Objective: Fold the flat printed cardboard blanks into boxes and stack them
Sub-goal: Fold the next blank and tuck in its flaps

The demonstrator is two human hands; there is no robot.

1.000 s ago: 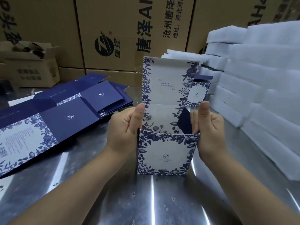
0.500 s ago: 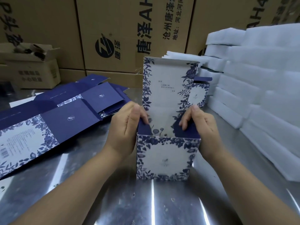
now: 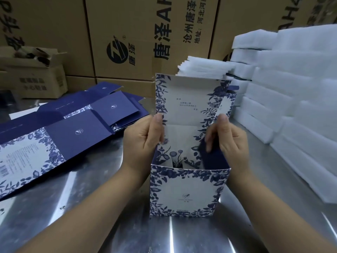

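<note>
Half-formed box [image 3: 188, 190] stands upright on the metal table [image 3: 91, 207], centre, front panel toward the camera, mouth open. The tall lid panel [image 3: 184, 99] stands up at the back, likely left up so the side flaps can go in first. Left hand [image 3: 144, 141] grips the left wall, fingers curled in, thumb up along the lid edge, probably to brace the box. Right hand [image 3: 229, 143] has bent fingers over the navy flap [image 3: 213, 159], tipping it into the mouth, thumb raised. Flat blanks [image 3: 76, 132] lie fanned to the left, near the left forearm. Foam stacks [image 3: 291, 99] are close on the right, so elbow room there is tight. Another box [image 3: 226, 105] sits just behind. Open table in front.
</note>
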